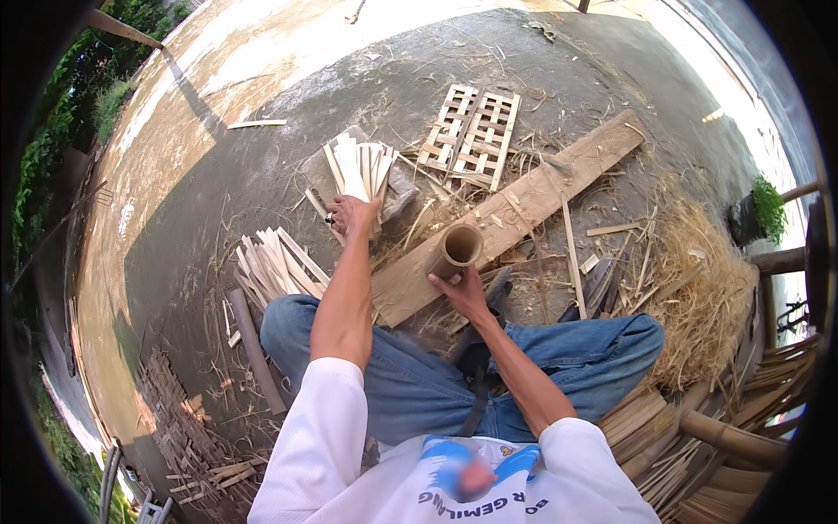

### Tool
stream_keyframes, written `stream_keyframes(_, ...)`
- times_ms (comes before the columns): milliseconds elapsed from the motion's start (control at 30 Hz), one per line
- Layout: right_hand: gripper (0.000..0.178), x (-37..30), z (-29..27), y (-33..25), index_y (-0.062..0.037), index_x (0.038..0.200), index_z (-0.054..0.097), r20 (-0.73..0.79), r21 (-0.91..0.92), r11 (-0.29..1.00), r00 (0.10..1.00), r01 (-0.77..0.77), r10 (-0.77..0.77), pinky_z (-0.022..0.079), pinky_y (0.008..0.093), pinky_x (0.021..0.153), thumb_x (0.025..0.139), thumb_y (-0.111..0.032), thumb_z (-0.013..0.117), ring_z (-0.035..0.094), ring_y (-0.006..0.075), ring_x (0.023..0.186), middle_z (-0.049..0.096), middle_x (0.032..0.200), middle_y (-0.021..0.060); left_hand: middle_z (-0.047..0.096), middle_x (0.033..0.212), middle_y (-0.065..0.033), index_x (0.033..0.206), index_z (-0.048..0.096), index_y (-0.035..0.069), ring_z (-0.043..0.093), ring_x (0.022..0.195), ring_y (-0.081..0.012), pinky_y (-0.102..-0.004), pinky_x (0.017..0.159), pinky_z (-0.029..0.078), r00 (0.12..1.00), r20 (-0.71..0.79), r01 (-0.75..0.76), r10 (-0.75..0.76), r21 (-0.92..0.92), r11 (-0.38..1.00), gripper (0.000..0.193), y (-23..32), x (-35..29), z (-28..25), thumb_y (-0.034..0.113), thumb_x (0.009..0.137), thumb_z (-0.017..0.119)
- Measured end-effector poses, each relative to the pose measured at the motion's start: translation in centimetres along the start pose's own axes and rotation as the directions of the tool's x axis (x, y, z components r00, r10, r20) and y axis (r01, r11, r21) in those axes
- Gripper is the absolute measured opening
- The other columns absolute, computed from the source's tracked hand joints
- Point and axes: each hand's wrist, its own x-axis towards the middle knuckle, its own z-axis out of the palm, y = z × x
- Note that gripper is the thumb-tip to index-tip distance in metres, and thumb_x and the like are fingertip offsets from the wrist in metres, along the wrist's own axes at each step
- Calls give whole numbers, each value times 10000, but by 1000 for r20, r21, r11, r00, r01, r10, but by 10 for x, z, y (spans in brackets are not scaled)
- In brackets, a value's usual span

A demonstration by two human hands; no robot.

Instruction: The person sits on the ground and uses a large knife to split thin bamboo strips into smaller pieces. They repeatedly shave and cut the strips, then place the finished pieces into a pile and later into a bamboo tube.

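My left hand (352,215) is closed over the near ends of a bundle of pale bamboo strips (360,166), which fan out away from me across a flat block (402,194) on the ground. A dark ring shows on one of its fingers. In my right hand (464,292) is a hollow bamboo tube (456,248), its open end tilted up and away from my legs. The tube stands over a long wooden plank (515,214) that runs from my knees to the far right. Beside my left knee lies a second pile of split bamboo strips (278,266).
Beyond the plank lies a woven bamboo lattice panel (470,135). A heap of fine shavings (703,297) sits at the right, near stacked bamboo lengths (642,424). A dark pole (255,349) and a worn woven mat (179,410) lie at my left.
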Motion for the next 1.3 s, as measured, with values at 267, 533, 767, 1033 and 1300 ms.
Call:
stream_keyframes(267,707,7,16,-2,-56,1341,442,-24,43,991,992,126,-125,477,409,1007,756,-44,838,593,290,1208,594,1242,138,422,1483,-273,1467,328,-18,458,1356,-434,-541,1110,372,999,4,-38,38,43,998,1072,-1,-1,-6,450,675,879)
stream_keyframes(533,775,9,17,12,-55,1361,433,-4,19,984,984,177,-177,469,415,1023,720,-43,867,578,324,1208,562,1266,153,449,1451,-284,1513,273,-14,479,1340,-442,-560,1091,390,998,-5,-68,68,100,993,1136,4,-13,-5,449,682,894)
stream_keyframes(767,799,6,16,5,-54,1396,421,-4,-75,981,984,179,-180,471,417,1031,731,-59,865,568,325,1227,554,1298,161,566,1314,-283,1495,268,-67,609,1188,-421,-502,992,497,987,-42,-150,157,144,978,1096,-2,-9,3,402,709,871)
stream_keyframes(1033,726,8,23,-11,-62,1311,447,-54,-161,975,985,154,-165,501,465,958,721,-91,869,585,402,1166,586,1203,196,597,1250,-290,1450,333,-76,627,1134,-428,-510,946,511,959,-135,-235,249,107,966,968,-11,-11,10,329,727,834)
stream_keyframes(1300,779,5,19,9,-67,1354,440,-15,-236,951,978,201,-210,486,485,981,707,-84,873,555,428,1201,566,1267,220,624,1181,-298,1327,399,-35,631,1103,-452,-545,963,500,958,-130,-268,257,-76,961,839,-4,-21,-4,327,711,839)
